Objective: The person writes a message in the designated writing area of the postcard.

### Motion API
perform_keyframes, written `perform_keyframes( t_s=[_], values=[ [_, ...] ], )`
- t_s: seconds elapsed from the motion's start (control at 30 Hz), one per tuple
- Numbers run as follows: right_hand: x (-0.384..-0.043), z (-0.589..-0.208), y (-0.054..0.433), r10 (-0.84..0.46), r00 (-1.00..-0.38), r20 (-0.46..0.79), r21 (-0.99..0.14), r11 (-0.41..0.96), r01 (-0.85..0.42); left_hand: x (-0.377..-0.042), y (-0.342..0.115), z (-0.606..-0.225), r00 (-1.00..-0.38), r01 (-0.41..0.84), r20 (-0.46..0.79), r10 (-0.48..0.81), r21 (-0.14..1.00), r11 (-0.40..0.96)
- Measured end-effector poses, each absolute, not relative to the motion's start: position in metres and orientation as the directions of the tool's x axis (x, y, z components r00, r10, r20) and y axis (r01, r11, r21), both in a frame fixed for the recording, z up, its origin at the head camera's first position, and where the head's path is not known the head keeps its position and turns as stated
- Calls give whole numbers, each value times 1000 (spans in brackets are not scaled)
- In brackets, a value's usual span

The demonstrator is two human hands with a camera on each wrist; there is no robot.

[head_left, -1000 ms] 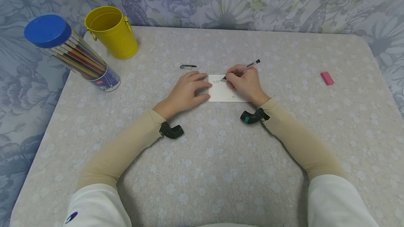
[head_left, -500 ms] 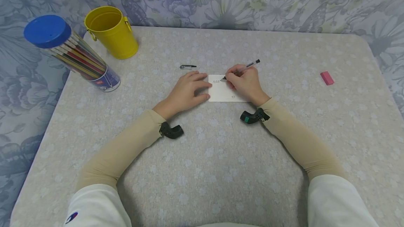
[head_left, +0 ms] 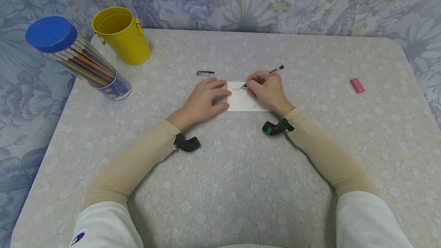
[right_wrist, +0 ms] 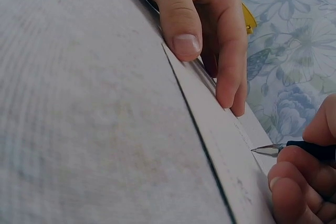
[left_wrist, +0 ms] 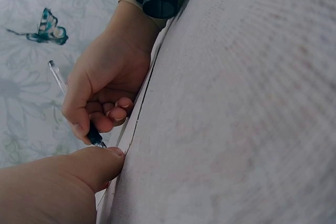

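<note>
A small white card (head_left: 237,102) lies on the table with a short line of handwriting near its top left and a small mark low down. My right hand (head_left: 270,91) pinches a black-tipped clear pen (head_left: 275,69), its point at the end of the written line. In the right wrist view the pen's metal tip (right_wrist: 268,150) is right at the card's surface. My left hand (head_left: 208,98) rests flat beside the card, with fingertips and thumb pressing its left edge. A pen cap (head_left: 205,73) lies just beyond the left hand.
A yellow bucket (head_left: 134,45) stands at the back left, beside a tall blue-lidded tub (head_left: 118,87) of pencils. Far to the right lies a pink eraser (head_left: 357,85). A floral-papered wall (head_left: 248,3) rises along the table's back edge.
Both hands hold almost the same places. The pen tip stays by the end of the writing, with only slight movement.
</note>
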State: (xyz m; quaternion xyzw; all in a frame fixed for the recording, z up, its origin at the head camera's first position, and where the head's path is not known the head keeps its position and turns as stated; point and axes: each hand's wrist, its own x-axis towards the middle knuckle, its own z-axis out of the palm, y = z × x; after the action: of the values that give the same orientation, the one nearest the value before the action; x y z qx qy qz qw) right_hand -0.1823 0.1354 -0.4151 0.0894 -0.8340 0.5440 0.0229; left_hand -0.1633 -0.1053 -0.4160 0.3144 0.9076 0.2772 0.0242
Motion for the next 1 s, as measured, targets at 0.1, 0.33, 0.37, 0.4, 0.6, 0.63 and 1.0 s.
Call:
perform_keyframes(
  t_s=[0.1, 0.33, 0.37, 0.4, 0.6, 0.63, 1.0],
  values=[
    [-182, -416, 136, -119, -983, 141, -904, 389, -177, -163, -105, -415, -802, 555, 129, 583, 521, 648],
    [-182, -416, 136, -115, -982, 152, -904, 386, -185, -163, -105, -415, -803, 552, 124, 582, 521, 651],
    [-182, -416, 136, -114, -982, 152, -902, 389, -185, -163, -105, -415, -804, 552, 123, 582, 521, 651],
    [-183, -416, 136, -114, -982, 152, -901, 392, -185, -163, -105, -415, -804, 551, 123, 582, 522, 651],
    [-182, -415, 136, -114, -982, 150, -898, 400, -183, -163, -105, -415, -805, 549, 120, 582, 524, 651],
    [-182, -415, 136, -116, -982, 149, -897, 403, -183, -163, -105, -415, -804, 550, 121, 582, 524, 650],
    [-183, -415, 137, -138, -979, 150, -889, 414, -194, -164, -105, -415, -802, 555, 130, 583, 524, 647]
  ],
)
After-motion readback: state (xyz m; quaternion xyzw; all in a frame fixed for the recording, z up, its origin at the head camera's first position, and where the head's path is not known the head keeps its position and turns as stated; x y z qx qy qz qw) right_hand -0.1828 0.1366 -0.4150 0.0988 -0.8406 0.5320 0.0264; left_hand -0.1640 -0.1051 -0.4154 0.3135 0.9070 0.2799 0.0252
